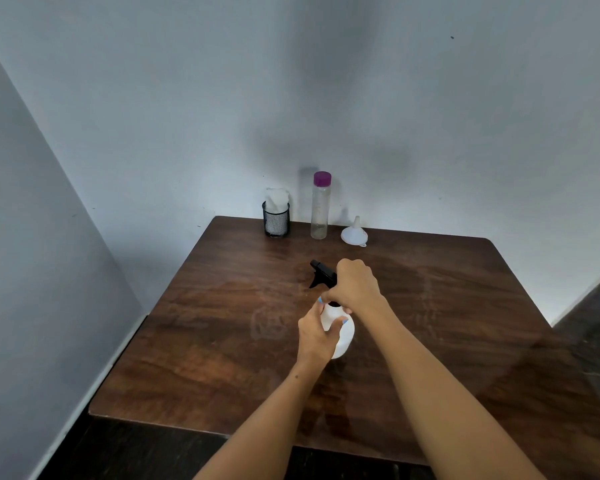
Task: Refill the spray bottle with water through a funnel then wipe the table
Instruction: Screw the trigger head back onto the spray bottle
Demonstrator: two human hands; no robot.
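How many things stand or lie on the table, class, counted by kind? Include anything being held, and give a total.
Spray bottle, white with a black trigger head, held by the left hand and right hand: 1
Clear bottle with purple cap: 1
White funnel: 1
Black mesh cup holding a white cloth: 1
Total on the table: 4

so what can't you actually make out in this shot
- Head view: the right hand covers the collar of the black trigger head, so screwed on or loose is unclear.
- The left hand hides part of the white spray bottle; its opaque wall hides any fill level.
- The clear purple-capped bottle is too small to read a water level.
- The table is cut off at the bottom edge.
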